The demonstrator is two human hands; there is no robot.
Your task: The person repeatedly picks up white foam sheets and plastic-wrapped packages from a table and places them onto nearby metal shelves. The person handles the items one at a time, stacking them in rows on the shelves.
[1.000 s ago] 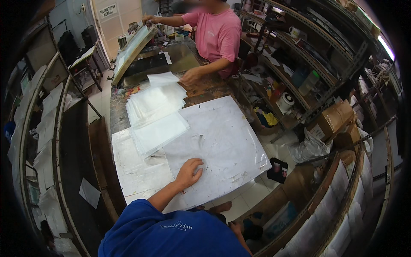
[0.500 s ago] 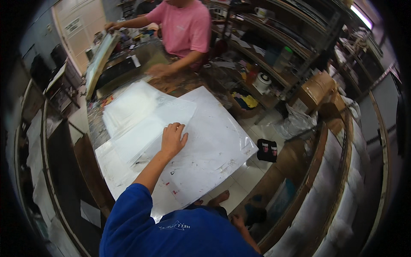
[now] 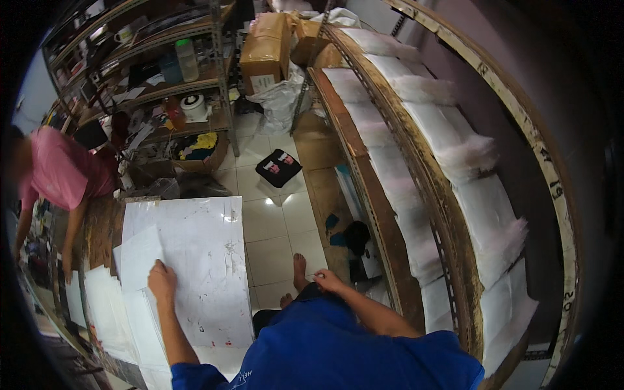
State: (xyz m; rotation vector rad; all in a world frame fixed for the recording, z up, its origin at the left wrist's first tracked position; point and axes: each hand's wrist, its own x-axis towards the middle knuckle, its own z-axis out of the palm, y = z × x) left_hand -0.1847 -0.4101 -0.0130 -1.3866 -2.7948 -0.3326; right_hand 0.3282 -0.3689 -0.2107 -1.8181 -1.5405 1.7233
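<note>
1. Large white sheet (image 3: 195, 260): lies flat on the wooden worktable (image 3: 101, 227) at my left, its near edge by my body, its surface speckled with small marks.
2. My left hand (image 3: 161, 281): rests palm down, fingers loose, on the sheet's left part, touching the lower corner of a smaller white sheet (image 3: 138, 257) laid over it; it grips nothing.
3. My right hand (image 3: 327, 281): hangs by my right thigh, well apart from the table, fingers loosely curled; I cannot tell whether it holds anything.
4. Stack of white sheets (image 3: 107, 305): just left of my left forearm, along the table edge.
5. My bare foot (image 3: 299, 270): on the pale floor tiles (image 3: 273, 221) between table and shelving.
6. A person in a pink shirt (image 3: 62, 172): leans over the far end of the table.
7. Long curved shelf (image 3: 429, 169): at my right, holding rows of white bagged bundles.
8. Cardboard boxes (image 3: 266, 45): beyond, beside a metal rack.
</note>
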